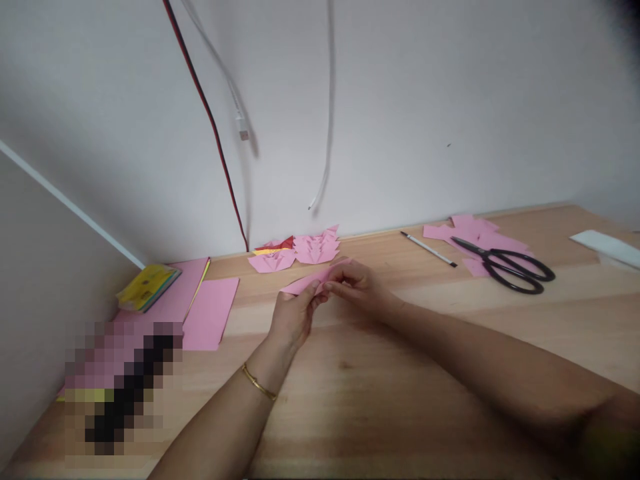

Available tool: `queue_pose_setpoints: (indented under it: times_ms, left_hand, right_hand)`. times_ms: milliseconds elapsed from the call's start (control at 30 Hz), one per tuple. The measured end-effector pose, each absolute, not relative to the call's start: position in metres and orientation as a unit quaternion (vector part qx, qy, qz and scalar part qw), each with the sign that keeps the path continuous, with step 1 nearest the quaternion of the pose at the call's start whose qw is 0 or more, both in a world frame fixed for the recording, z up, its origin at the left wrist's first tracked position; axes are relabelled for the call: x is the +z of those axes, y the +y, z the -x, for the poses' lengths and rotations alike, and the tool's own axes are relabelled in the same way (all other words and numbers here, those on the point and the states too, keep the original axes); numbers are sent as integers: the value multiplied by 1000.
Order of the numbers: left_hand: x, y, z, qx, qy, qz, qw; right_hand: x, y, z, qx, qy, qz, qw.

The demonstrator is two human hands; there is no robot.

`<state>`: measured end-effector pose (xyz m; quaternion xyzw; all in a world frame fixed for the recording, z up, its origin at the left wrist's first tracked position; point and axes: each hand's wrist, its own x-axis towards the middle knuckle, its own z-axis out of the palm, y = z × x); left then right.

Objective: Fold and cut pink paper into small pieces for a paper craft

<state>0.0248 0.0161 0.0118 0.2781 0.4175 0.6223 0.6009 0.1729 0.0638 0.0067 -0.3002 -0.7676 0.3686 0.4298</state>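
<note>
A folded piece of pink paper [305, 283] is held up over the wooden table [345, 400] by both hands. My left hand [296, 310], with a gold bracelet at the wrist, pinches its lower edge between thumb and fingers. From the right, my right hand [355, 287] grips the paper's other end, its fingertips close to the left thumb. Just behind the hands, folded pink paper shapes [316, 249] lie near the wall, one with red and yellow parts.
Black-handled scissors [515, 263] rest on pink scraps [463, 225] at the right, beside a pen [429, 249]. A white object [613, 248] lies farther right. Pink sheets [213, 313] and a yellow packet [147, 287] are at the left. Cables [213, 123] hang along the wall.
</note>
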Motion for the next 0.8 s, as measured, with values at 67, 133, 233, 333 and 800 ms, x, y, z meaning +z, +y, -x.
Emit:
queue_pose_setpoints:
  times_ms: [67, 133, 233, 333, 800]
  left_hand:
    - [13, 15, -27, 633, 408, -284, 593]
    - [13, 15, -28, 640, 396, -298, 587]
    - [11, 15, -28, 644, 387, -319, 578]
    - [9, 15, -28, 646, 384, -334, 569]
    - [11, 13, -27, 632, 401, -377, 545]
  right_hand:
    - [7, 62, -171, 372, -756, 310, 441]
    - [9, 59, -170, 376, -743, 317, 454]
    - [12, 55, -167, 382, -732, 310, 471]
    - [14, 52, -166, 389, -732, 305, 470]
    - [14, 50, -166, 425, -714, 315, 458]
